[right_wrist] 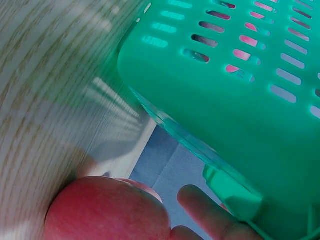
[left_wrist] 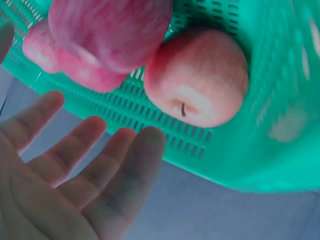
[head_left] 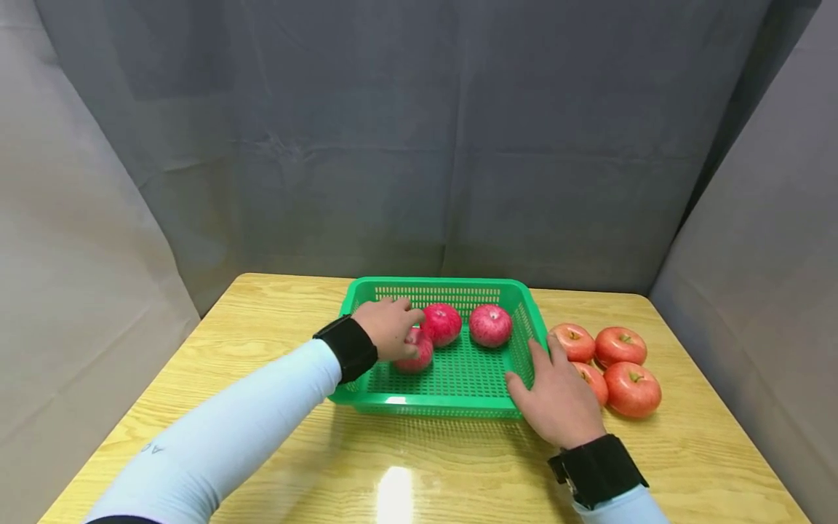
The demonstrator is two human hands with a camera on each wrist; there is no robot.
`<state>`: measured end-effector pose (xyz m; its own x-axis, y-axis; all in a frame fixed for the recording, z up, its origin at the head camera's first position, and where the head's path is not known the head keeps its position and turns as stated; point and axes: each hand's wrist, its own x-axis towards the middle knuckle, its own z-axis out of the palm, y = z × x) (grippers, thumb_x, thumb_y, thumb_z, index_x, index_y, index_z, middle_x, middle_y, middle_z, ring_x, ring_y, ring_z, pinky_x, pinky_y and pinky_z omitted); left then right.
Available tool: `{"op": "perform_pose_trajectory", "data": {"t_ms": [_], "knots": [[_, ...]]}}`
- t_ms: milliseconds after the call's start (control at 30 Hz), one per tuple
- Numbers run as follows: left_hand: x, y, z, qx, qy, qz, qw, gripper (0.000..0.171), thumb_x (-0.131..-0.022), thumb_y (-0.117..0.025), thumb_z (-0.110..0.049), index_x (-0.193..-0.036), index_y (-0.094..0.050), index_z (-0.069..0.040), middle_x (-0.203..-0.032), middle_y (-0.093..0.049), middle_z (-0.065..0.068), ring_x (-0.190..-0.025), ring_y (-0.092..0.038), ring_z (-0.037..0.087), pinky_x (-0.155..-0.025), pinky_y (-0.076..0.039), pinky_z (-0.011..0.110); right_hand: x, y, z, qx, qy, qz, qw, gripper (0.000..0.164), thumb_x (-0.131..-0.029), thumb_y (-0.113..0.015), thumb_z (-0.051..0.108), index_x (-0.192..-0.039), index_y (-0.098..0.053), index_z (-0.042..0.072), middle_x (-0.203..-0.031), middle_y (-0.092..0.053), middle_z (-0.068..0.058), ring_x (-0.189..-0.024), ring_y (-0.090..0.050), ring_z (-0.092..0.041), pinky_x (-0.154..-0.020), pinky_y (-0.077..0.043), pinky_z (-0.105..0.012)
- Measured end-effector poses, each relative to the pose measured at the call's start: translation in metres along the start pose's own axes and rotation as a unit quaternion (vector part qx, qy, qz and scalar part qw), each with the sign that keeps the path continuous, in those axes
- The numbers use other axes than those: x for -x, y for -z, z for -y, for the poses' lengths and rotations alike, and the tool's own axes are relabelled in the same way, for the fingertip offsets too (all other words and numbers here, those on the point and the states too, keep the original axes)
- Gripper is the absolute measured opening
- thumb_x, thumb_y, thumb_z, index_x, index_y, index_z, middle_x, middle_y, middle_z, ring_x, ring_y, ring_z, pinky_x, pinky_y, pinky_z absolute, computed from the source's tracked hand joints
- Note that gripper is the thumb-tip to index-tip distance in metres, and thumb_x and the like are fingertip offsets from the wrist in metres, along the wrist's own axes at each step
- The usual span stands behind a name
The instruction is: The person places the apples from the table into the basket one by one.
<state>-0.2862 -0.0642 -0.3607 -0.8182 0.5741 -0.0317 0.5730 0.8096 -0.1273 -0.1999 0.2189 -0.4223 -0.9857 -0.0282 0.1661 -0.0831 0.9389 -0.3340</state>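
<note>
A green plastic basket point(head_left: 452, 402) holds several red apples, among them ones in the middle point(head_left: 441, 324), at the right point(head_left: 490, 325) and nearer the front point(head_left: 419, 356). Over its left part is my left hand point(head_left: 389, 327), fingers spread. The left wrist view shows those fingers apart from the fruit, with a stemmed apple point(left_wrist: 200, 80) in the basket's corner, which the hand hides from the head view. My right hand point(head_left: 564, 399) is at the basket's right rim, fingers extended, between it and the loose apples. In the right wrist view an apple point(right_wrist: 107, 210) lies beside its fingers point(right_wrist: 210, 212).
Outside the basket, on the right of the wooden table point(head_left: 288, 320), several apples sit in a cluster, such as the front one point(head_left: 632, 390) and a back one point(head_left: 620, 346). A grey curtain point(head_left: 366, 145) hangs behind, with lighter cloth at both sides.
</note>
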Motion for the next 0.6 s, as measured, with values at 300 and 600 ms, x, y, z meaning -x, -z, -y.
{"op": "perform_pose_trajectory", "data": {"t_ms": [300,600], "knots": [[0.019,0.004,0.02,0.027,0.026,-0.016,0.9991,0.051,-0.092,-0.068,-0.049,-0.134,-0.063,-0.02,-0.124,-0.061,0.006,-0.1,-0.058,0.026,-0.077,-0.054,0.041,-0.003,-0.001,-0.002,-0.005,0.004,-0.005,1.0,0.076,-0.1,-0.05,0.051,-0.153,-0.038,-0.003,-0.159,-0.022,-0.033,-0.125,-0.05,-0.055,-0.09,-0.047,-0.068],[0.051,-0.011,0.041,0.081,0.05,-0.029,0.9951,0.07,-0.092,-0.067,-0.056,-0.146,-0.055,-0.012,-0.14,-0.055,0.015,-0.122,-0.056,0.036,-0.093,-0.053,0.052,0.001,0.002,-0.007,-0.004,-0.006,0.004,1.0,0.078,-0.1,-0.049,0.052,-0.154,-0.037,-0.003,-0.16,-0.02,-0.032,-0.124,-0.049,-0.056,-0.088,-0.047,-0.068]]}}
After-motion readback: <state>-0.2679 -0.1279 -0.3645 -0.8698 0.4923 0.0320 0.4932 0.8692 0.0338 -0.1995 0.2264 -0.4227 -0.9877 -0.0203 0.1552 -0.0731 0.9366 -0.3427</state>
